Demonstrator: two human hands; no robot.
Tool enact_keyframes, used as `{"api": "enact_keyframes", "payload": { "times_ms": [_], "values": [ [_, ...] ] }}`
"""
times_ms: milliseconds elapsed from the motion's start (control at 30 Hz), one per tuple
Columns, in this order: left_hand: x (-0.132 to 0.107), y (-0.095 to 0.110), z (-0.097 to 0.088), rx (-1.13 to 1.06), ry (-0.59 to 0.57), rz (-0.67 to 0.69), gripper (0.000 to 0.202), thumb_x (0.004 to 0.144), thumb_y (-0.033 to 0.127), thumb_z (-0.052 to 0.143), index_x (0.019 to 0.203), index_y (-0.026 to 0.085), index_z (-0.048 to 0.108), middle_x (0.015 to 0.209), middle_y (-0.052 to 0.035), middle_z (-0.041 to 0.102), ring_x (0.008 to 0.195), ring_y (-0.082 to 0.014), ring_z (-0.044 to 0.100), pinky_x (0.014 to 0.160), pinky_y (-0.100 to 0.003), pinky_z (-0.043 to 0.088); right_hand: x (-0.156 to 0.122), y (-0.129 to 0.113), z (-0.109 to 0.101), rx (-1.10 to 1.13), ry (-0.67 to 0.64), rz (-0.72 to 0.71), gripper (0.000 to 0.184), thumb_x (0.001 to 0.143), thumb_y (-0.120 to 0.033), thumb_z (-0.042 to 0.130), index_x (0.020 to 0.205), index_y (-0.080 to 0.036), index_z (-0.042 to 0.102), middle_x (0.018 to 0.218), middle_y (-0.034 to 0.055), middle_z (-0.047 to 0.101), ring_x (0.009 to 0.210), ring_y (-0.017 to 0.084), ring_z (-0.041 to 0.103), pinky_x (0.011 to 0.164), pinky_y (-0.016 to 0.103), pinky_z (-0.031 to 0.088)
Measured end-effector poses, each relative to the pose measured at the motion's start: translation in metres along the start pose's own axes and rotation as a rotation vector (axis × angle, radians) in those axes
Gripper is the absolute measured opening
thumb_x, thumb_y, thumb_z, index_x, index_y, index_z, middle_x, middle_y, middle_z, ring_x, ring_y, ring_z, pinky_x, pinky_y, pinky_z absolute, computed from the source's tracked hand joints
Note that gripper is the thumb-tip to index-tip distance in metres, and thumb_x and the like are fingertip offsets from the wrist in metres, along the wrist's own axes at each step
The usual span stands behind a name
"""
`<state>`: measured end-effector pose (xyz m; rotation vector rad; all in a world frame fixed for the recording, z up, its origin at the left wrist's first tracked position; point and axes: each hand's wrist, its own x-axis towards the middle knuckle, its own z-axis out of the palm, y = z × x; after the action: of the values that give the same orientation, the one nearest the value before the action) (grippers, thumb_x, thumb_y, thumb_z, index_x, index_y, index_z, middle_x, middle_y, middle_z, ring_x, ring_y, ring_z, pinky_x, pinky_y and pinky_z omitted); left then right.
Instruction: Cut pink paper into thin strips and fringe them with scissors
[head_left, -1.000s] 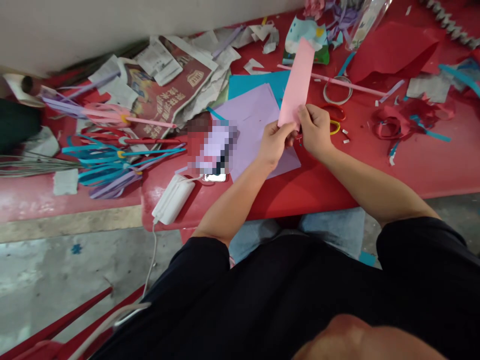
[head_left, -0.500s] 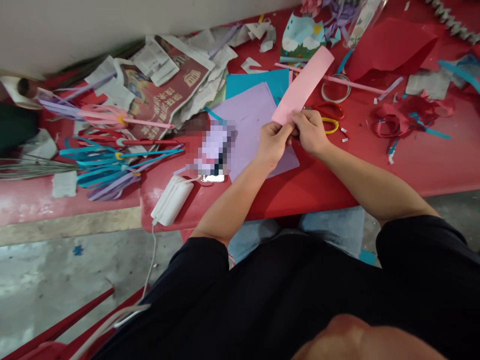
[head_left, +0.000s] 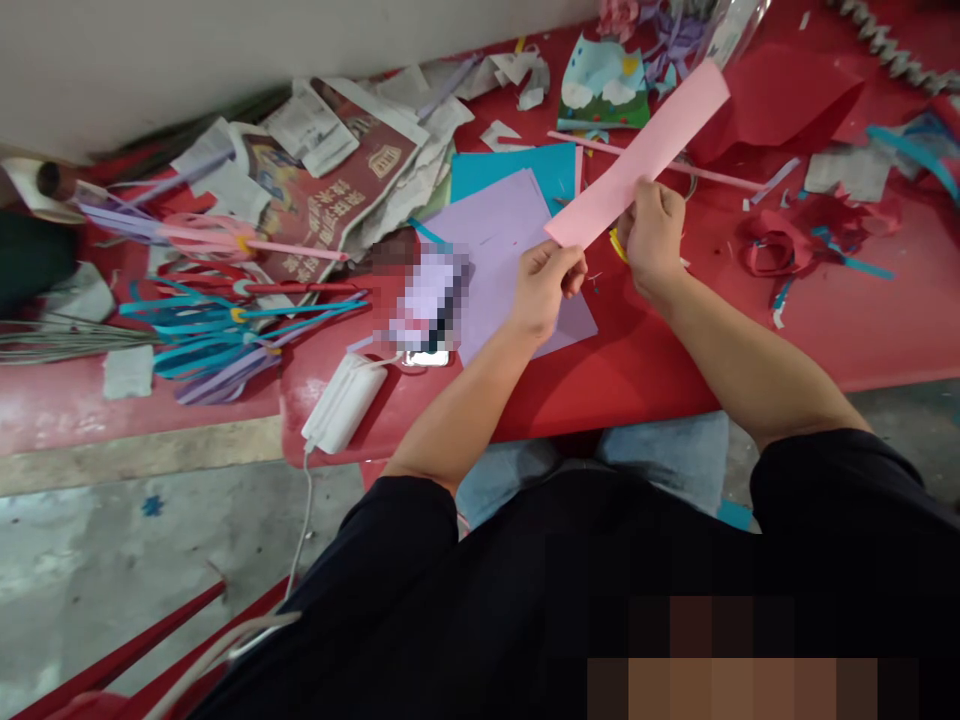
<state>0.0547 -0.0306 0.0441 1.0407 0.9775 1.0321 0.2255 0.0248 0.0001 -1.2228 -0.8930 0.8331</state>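
A wide pink paper strip (head_left: 645, 155) slants up to the right between my hands. Its lower left end is pinched by my left hand (head_left: 545, 285), thumb on top. My right hand (head_left: 654, 232) is closed on the strip's lower edge near the middle, and its fingertips are partly hidden behind the paper. Below my left hand lie purple paper sheets (head_left: 491, 235) over a teal sheet (head_left: 517, 172). Yellow-handled scissors (head_left: 617, 245) show only in part beside my right hand.
Left on the red table (head_left: 847, 310) are newspapers (head_left: 322, 190), looped paper-strip bundles (head_left: 202, 325), a blurred-out phone-like object (head_left: 427, 295) and a white power strip (head_left: 345, 400). Red paper (head_left: 780, 105) and red scraps (head_left: 780, 245) lie to the right. A cloud-patterned paper piece (head_left: 604, 85) is behind.
My right hand has moved right along the strip, away from my left hand. The strip's far end has swung up and right. The scissors are now more covered.
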Motion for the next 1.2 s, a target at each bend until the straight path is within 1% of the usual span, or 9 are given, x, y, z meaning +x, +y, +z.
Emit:
{"api": "enact_keyframes", "payload": {
  "times_ms": [233,367,500,733,867,933,1000,1100,1200],
  "values": [
    [-0.007,-0.005,0.006,-0.043,-0.091,0.053,0.031,0.110,0.037,0.094,0.088,0.023,0.077,0.079,-0.0005,0.063,0.069,-0.0174,0.059,0.065,-0.030,0.050,-0.038,-0.016,0.011,0.039,0.081,-0.086,0.078,0.102,-0.102,0.050,0.079,-0.031,0.027,0.064,-0.0042,0.030,0.055,0.018,0.034,0.052,0.039,0.034],
    [-0.012,-0.001,0.013,-0.053,-0.020,0.061,0.049,0.117,0.037,0.084,0.073,0.021,0.067,0.076,-0.0005,0.060,0.068,-0.0161,0.058,0.068,-0.031,0.052,-0.063,-0.036,0.019,0.086,0.040,-0.188,0.078,0.101,-0.098,0.060,0.077,-0.030,0.030,0.063,-0.0056,0.029,0.054,0.016,0.030,0.053,0.037,0.031],
    [-0.014,0.003,0.015,0.009,0.099,0.050,0.060,0.114,0.038,0.087,0.065,0.022,0.058,0.070,0.0011,0.053,0.066,-0.0164,0.058,0.067,-0.031,0.053,-0.072,-0.046,0.025,0.100,0.012,-0.149,0.079,0.102,-0.097,0.059,0.073,-0.029,0.033,0.062,-0.0051,0.028,0.054,0.016,0.026,0.055,0.038,0.028],
    [-0.008,-0.006,0.004,0.032,0.132,0.092,0.064,0.116,0.037,0.085,0.061,0.022,0.054,0.068,0.0009,0.050,0.066,-0.0161,0.058,0.070,-0.031,0.055,-0.024,-0.013,0.010,0.031,0.031,-0.098,0.080,0.099,-0.105,0.050,0.077,-0.032,0.028,0.064,-0.0044,0.026,0.057,0.018,0.030,0.056,0.040,0.031],
    [-0.001,-0.014,-0.003,-0.062,0.192,0.224,0.070,0.112,0.056,0.088,0.060,0.023,0.053,0.064,0.0023,0.044,0.062,-0.0163,0.055,0.066,-0.032,0.053,0.006,0.006,-0.005,0.070,0.139,-0.074,0.082,0.097,-0.110,0.043,0.077,-0.033,0.025,0.063,-0.0053,0.022,0.061,0.019,0.022,0.057,0.040,0.027],
    [0.002,-0.018,-0.004,-0.099,0.201,0.267,0.071,0.109,0.065,0.088,0.061,0.024,0.056,0.064,0.0023,0.046,0.060,-0.0160,0.053,0.063,-0.032,0.051,0.005,0.005,-0.006,0.090,0.090,-0.089,0.081,0.096,-0.110,0.044,0.078,-0.033,0.025,0.063,-0.0055,0.020,0.062,0.020,0.021,0.059,0.041,0.027],
    [0.003,-0.021,-0.003,-0.101,0.189,0.272,0.069,0.110,0.071,0.083,0.065,0.024,0.059,0.066,0.0016,0.049,0.060,-0.0161,0.052,0.060,-0.032,0.048,-0.006,-0.002,0.000,0.082,0.025,-0.102,0.080,0.098,-0.109,0.042,0.079,-0.033,0.027,0.064,-0.0052,0.021,0.062,0.020,0.024,0.059,0.041,0.028],
    [0.004,-0.024,-0.001,-0.050,0.137,0.279,0.071,0.113,0.078,0.074,0.069,0.024,0.061,0.067,0.0005,0.050,0.059,-0.0173,0.051,0.059,-0.033,0.044,-0.036,-0.019,0.015,0.119,0.159,-0.081,0.082,0.096,-0.112,0.039,0.079,-0.032,0.027,0.066,-0.0056,0.023,0.057,0.017,0.021,0.054,0.038,0.024],
    [0.002,-0.024,0.001,0.004,0.005,0.323,0.076,0.115,0.087,0.059,0.072,0.025,0.062,0.068,-0.0009,0.049,0.060,-0.0198,0.047,0.060,-0.036,0.039,-0.065,-0.031,0.029,0.118,0.120,-0.134,0.080,0.097,-0.108,0.045,0.080,-0.031,0.031,0.066,-0.0060,0.026,0.055,0.015,0.024,0.053,0.037,0.026]
  ]
}}
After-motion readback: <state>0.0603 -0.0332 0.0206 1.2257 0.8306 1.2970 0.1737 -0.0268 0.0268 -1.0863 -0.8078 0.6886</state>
